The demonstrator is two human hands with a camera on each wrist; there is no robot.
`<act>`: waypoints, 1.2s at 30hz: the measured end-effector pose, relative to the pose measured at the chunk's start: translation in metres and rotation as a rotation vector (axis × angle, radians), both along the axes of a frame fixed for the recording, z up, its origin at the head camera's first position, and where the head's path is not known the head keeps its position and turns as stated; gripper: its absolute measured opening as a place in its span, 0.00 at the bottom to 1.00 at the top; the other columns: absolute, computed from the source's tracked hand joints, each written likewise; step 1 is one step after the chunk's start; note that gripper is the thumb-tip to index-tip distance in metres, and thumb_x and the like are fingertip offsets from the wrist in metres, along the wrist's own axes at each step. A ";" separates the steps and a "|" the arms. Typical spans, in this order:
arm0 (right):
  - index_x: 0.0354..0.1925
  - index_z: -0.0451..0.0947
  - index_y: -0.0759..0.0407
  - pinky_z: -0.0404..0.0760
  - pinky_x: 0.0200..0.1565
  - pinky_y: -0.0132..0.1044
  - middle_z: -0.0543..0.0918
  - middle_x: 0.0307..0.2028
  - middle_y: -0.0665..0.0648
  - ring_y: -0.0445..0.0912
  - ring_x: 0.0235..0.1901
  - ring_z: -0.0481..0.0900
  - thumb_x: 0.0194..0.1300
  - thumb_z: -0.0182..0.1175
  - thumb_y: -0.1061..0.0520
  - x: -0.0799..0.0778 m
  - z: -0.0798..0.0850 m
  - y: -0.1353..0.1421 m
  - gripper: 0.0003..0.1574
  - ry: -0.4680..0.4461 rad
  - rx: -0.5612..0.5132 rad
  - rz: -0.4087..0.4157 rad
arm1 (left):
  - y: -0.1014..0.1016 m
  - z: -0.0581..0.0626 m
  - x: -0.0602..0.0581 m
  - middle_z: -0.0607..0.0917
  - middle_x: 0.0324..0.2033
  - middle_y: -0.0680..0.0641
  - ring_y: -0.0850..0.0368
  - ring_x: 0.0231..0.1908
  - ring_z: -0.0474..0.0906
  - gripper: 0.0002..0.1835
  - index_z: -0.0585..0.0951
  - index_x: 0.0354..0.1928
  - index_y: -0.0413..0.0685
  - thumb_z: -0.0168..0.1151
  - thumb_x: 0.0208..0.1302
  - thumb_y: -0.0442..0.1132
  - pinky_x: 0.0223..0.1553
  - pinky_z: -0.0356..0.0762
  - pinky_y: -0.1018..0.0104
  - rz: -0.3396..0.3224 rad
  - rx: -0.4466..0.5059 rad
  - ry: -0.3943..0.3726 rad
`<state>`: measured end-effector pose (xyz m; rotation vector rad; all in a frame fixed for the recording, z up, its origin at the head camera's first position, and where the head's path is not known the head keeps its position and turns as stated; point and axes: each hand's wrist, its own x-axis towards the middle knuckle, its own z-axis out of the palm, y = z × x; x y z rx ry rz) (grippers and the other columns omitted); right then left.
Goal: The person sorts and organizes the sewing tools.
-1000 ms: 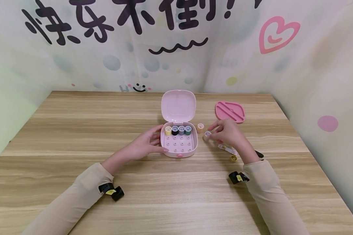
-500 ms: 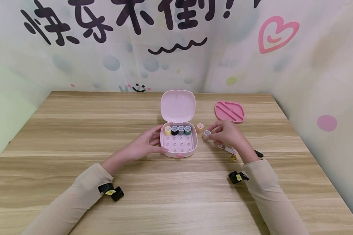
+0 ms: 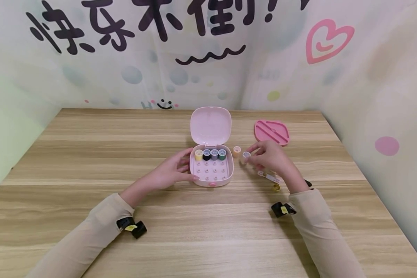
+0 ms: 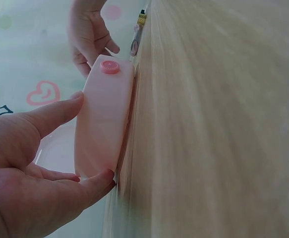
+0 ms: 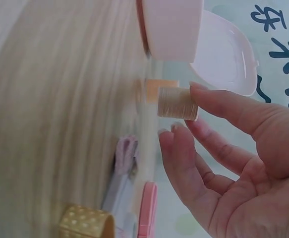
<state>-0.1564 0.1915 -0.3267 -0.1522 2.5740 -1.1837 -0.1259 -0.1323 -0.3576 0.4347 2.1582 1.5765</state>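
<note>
My left hand (image 3: 168,172) holds the left side of a pale pink sewing box (image 4: 102,119), its thumb near the front edge. The box stands with its lid (image 3: 211,125) raised. Yellow (image 3: 199,155), black (image 3: 206,155), purple-grey (image 3: 214,155) and green (image 3: 222,155) thread spools fill the back row of pegs; the rows in front are bare. Right of the box, my right hand (image 3: 269,156) pinches a beige thread spool (image 5: 176,103) between thumb and fingertips, just above the table. Beside it stands an orange thread spool (image 3: 236,151).
A darker pink divided tray (image 3: 272,133) lies at the back right. Under the right forearm are a slim whitish item (image 3: 269,177), a gold thimble (image 5: 87,221) and the end of something black (image 3: 308,183). A printed cloth backdrop rises behind the table.
My right hand has raised the beige spool slightly, shifting it a little to the right. The left hand and the box have stayed in place.
</note>
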 end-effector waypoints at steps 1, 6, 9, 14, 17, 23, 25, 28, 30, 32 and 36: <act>0.54 0.84 0.70 0.89 0.31 0.35 0.83 0.31 0.59 0.46 0.25 0.81 0.67 0.70 0.61 0.000 0.001 0.000 0.19 0.009 -0.002 0.001 | 0.000 0.000 0.000 0.57 0.80 0.29 0.32 0.78 0.59 0.50 0.51 0.83 0.35 0.70 0.66 0.26 0.76 0.67 0.47 -0.002 0.002 0.000; 0.54 0.83 0.69 0.91 0.33 0.39 0.83 0.32 0.59 0.47 0.27 0.82 0.67 0.71 0.60 0.002 0.006 -0.001 0.20 0.040 -0.007 -0.006 | 0.000 0.000 -0.001 0.58 0.80 0.29 0.32 0.78 0.59 0.50 0.51 0.83 0.34 0.70 0.66 0.26 0.76 0.67 0.47 -0.007 0.010 0.003; 0.54 0.84 0.68 0.92 0.37 0.41 0.84 0.37 0.61 0.49 0.31 0.82 0.67 0.72 0.58 0.003 0.009 -0.004 0.20 0.041 0.000 -0.017 | 0.000 0.000 0.000 0.58 0.79 0.28 0.32 0.78 0.59 0.50 0.50 0.83 0.33 0.70 0.66 0.26 0.76 0.67 0.46 -0.008 0.016 0.005; 0.55 0.85 0.65 0.93 0.41 0.44 0.86 0.42 0.65 0.51 0.34 0.82 0.67 0.74 0.55 0.003 0.014 -0.010 0.22 0.039 0.015 -0.026 | 0.000 0.000 0.000 0.57 0.79 0.27 0.32 0.78 0.59 0.51 0.49 0.82 0.31 0.70 0.66 0.26 0.76 0.66 0.46 -0.008 0.022 0.005; 0.54 0.85 0.66 0.93 0.40 0.44 0.87 0.42 0.65 0.52 0.36 0.83 0.66 0.74 0.55 0.003 0.015 -0.014 0.22 0.048 0.004 -0.026 | 0.000 0.000 0.001 0.57 0.80 0.27 0.32 0.78 0.58 0.51 0.49 0.82 0.31 0.70 0.66 0.25 0.76 0.66 0.46 -0.008 0.024 0.005; 0.54 0.86 0.66 0.92 0.40 0.46 0.88 0.40 0.64 0.52 0.36 0.83 0.66 0.74 0.56 0.003 0.018 -0.020 0.22 0.063 -0.020 -0.024 | 0.001 -0.001 0.001 0.57 0.79 0.28 0.32 0.78 0.58 0.51 0.49 0.82 0.31 0.70 0.66 0.25 0.76 0.66 0.47 -0.004 0.023 0.007; 0.53 0.86 0.66 0.92 0.41 0.46 0.88 0.40 0.63 0.51 0.36 0.82 0.66 0.74 0.56 0.002 0.018 -0.023 0.21 0.056 -0.029 -0.028 | 0.001 -0.001 0.000 0.57 0.79 0.28 0.32 0.78 0.58 0.51 0.49 0.82 0.31 0.70 0.65 0.26 0.76 0.66 0.47 -0.001 0.020 0.006; 0.53 0.85 0.66 0.92 0.41 0.46 0.88 0.40 0.63 0.52 0.36 0.83 0.66 0.74 0.56 0.002 0.019 -0.028 0.21 0.052 -0.049 -0.021 | 0.001 -0.001 0.000 0.57 0.80 0.28 0.32 0.78 0.58 0.51 0.49 0.83 0.32 0.71 0.66 0.26 0.76 0.66 0.48 0.005 0.007 0.002; 0.53 0.85 0.66 0.92 0.42 0.46 0.88 0.40 0.64 0.53 0.37 0.83 0.66 0.74 0.57 0.001 0.018 -0.031 0.21 0.046 -0.054 -0.017 | 0.001 -0.001 0.000 0.56 0.80 0.28 0.32 0.78 0.58 0.51 0.49 0.83 0.32 0.71 0.66 0.27 0.76 0.66 0.48 0.009 -0.006 0.000; 0.53 0.85 0.66 0.92 0.42 0.47 0.88 0.40 0.64 0.55 0.38 0.84 0.66 0.74 0.57 0.001 0.018 -0.033 0.21 0.041 -0.053 -0.012 | 0.000 -0.001 0.000 0.56 0.80 0.28 0.32 0.78 0.58 0.52 0.49 0.83 0.32 0.71 0.66 0.28 0.76 0.66 0.48 0.011 -0.020 0.002; 0.53 0.86 0.64 0.91 0.43 0.46 0.87 0.44 0.65 0.56 0.42 0.84 0.65 0.75 0.55 0.001 0.017 -0.037 0.21 0.027 -0.034 -0.018 | 0.000 -0.001 -0.001 0.55 0.80 0.29 0.31 0.78 0.57 0.52 0.48 0.83 0.32 0.71 0.66 0.28 0.76 0.66 0.47 0.007 -0.035 0.016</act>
